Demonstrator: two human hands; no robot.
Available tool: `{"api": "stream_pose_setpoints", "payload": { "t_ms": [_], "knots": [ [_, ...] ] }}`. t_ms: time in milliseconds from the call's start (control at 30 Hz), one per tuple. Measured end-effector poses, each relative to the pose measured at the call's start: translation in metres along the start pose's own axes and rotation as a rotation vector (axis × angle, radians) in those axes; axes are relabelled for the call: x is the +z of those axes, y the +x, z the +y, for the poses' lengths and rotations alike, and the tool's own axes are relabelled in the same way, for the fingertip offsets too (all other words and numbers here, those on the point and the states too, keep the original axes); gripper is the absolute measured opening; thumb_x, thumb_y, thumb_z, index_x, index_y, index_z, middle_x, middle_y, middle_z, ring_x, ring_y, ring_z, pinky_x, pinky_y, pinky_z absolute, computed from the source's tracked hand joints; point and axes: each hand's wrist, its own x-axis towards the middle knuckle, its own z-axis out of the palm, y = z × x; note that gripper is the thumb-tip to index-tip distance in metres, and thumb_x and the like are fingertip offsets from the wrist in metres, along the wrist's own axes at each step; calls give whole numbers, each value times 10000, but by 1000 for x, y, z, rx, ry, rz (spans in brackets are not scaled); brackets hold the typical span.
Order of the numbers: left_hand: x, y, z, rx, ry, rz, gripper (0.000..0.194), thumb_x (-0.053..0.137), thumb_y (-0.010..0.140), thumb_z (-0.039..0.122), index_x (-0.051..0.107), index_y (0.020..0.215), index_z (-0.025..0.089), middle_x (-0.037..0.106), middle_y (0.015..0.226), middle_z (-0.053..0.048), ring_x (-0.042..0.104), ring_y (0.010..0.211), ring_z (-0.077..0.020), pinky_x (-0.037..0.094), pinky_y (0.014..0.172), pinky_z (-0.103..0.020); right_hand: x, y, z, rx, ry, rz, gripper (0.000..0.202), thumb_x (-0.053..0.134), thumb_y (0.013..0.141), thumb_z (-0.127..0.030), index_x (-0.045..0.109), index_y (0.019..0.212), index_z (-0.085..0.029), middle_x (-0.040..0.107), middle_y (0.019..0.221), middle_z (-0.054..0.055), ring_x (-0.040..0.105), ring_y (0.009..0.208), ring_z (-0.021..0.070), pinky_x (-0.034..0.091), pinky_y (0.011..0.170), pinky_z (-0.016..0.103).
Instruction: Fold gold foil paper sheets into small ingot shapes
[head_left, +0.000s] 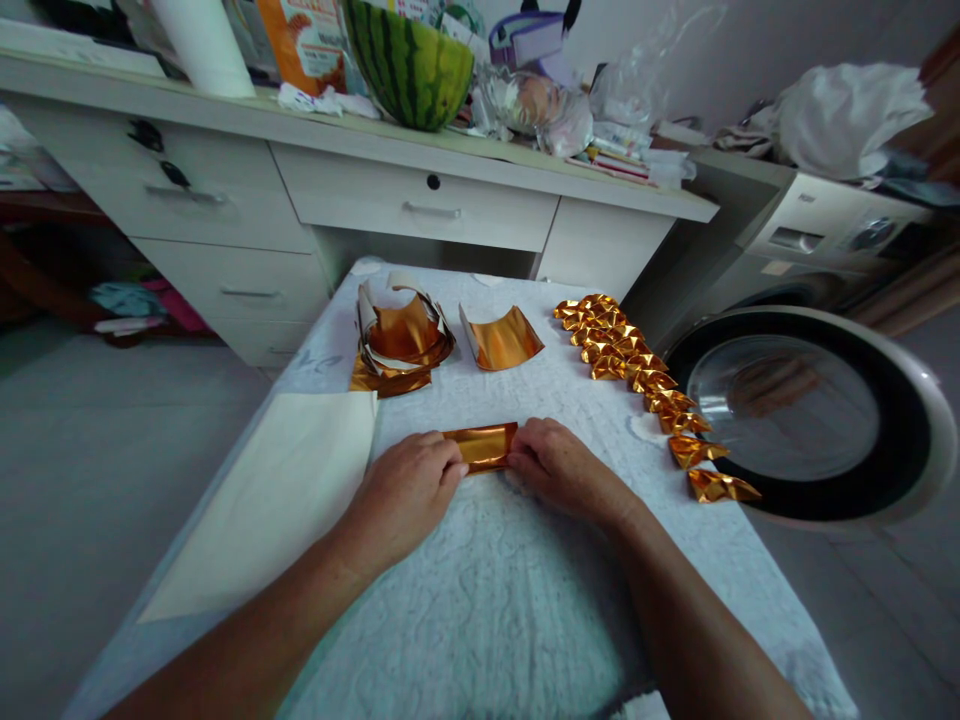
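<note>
At cloth-covered worktop point(570, 400) ctr, folded gold strip point(486, 446) lies btwn both hands: L hand point(411, 487) fingers gripping its 9 o'clock end, R hand point(564, 467) fingers pinching its 3 o'clock end. Rel to strip: stack of curled gold sheets point(405, 332) approx 11 o'clock, single curled sheet point(507, 342) at 12, row of folded gold pcs point(650, 381) running 1 to 3 o'clock, some overlapping. White paper sheet point(277, 490) at 8-9 o'clock beside L forearm point(289, 615); watermelon point(409, 70) well beyond, approx 12.

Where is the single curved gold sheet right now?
In the head view, the sheet lies far up the table, right of the curled stack and left of the folded gold pieces.
</note>
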Motion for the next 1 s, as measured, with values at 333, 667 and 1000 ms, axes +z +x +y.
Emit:
{"api": "stream_pose_setpoints", "payload": {
  "t_ms": [333,667,1000],
  "knots": [
    [-1,2,2,-22,113,-8,218,443,933,244,617,817,185,646,889,-59,591,901,-222,440,826,-354,4,3,4,24,-37,2,145,525,905,-196,604,791,-153,626,803,35,520,749,140,352,711,256],
    [-4,1,5,-53,170,-18,212,465,921,272,599,779,190,645,871,-57,592,879,-219,437,806,-343,4,3,1,63,-71,-2,149,565,887,-218,600,753,-161,632,788,32,516,741,142,337,701,260],
    [-5,1,4,-57,205,-23,233,439,923,270,597,768,195,645,859,-57,597,855,-212,442,792,-340,4,4,-2,93,-96,6,144,551,889,-214,618,773,-160,656,817,47,548,759,148,354,699,258]
  ]
}}
